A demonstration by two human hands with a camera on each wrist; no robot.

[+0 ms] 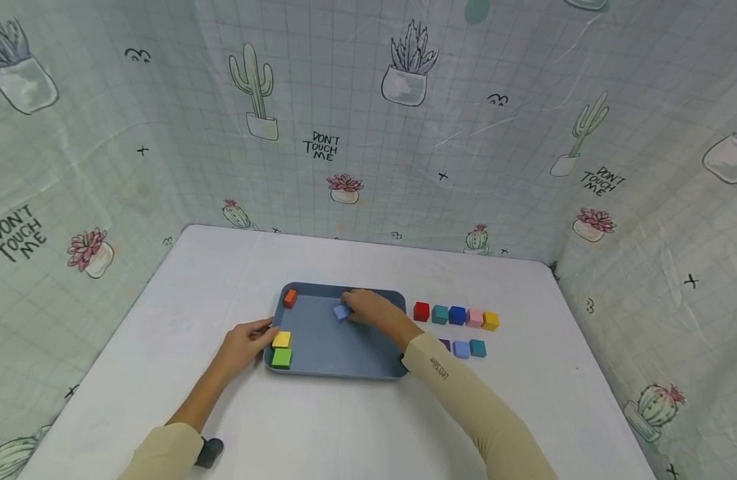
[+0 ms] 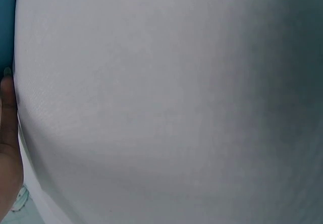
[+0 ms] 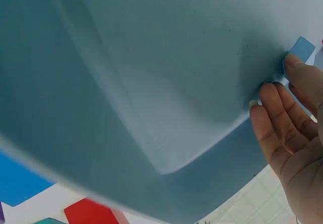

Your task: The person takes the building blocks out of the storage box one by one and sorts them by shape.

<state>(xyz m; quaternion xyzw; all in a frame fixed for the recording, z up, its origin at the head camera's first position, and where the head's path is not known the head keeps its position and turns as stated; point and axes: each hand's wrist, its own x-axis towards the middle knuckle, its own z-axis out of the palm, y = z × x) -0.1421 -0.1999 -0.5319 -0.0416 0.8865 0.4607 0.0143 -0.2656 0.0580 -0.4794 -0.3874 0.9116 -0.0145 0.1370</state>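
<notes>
A blue-grey tray (image 1: 326, 350) lies on the white table. My left hand (image 1: 241, 345) grips its left rim, close beside a yellow block (image 1: 281, 339); the left wrist view catches only a little of this hand at its left edge. Over the tray's back middle, my right hand (image 1: 370, 308) pinches a light blue block (image 1: 341, 312), its thumb on the block (image 3: 302, 49) in the right wrist view. Also in the tray are a green block (image 1: 281, 359), in front of the yellow one, and an orange-red block (image 1: 290, 299) in the back left corner.
Right of the tray runs a row of several blocks, from a red block (image 1: 421, 311) to an orange-yellow block (image 1: 491, 321). Nearer me are a purple block (image 1: 445, 345), partly hidden by my right arm, a periwinkle block (image 1: 461, 349) and a teal block (image 1: 478, 348).
</notes>
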